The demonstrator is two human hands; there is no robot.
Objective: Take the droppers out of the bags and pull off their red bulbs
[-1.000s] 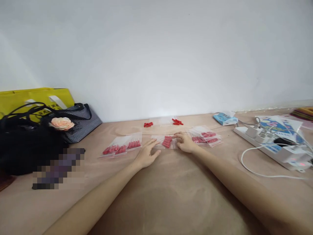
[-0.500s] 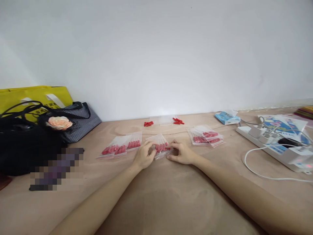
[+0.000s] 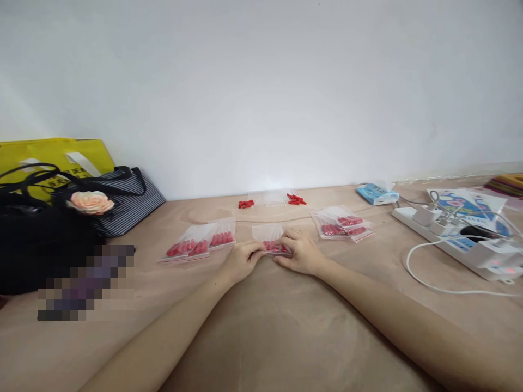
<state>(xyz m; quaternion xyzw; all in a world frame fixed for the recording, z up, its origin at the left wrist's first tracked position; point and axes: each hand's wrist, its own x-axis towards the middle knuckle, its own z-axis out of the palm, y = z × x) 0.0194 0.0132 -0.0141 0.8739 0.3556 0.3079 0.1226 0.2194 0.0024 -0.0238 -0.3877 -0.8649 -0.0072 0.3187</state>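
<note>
A small clear zip bag (image 3: 266, 233) with a row of slim red pieces in it lies on the table between my hands. My left hand (image 3: 242, 261) pinches the near left corner of this bag, thumb and fingers together. My right hand (image 3: 301, 253) covers its right side, fingers curled over the red pieces and thumb at the near edge. Filled bags of the same kind lie to the left (image 3: 198, 239) and to the right (image 3: 341, 223). Behind, near the wall, are two loose piles of red pieces, one on the left (image 3: 245, 204) and one on the right (image 3: 296, 200).
Beyond the right-hand bags are a blue tissue pack (image 3: 376, 194) and a white power strip (image 3: 433, 234) with chargers and a looping cable. On the left stand a black bag (image 3: 44, 250), a striped bag (image 3: 134, 201) and a yellow bag (image 3: 93, 149). A wall closes the back.
The bag between my hands now lies straighter and flatter. My left fingers have closed at its near edge, and my right hand has shifted left over it. The view has turned slightly.
</note>
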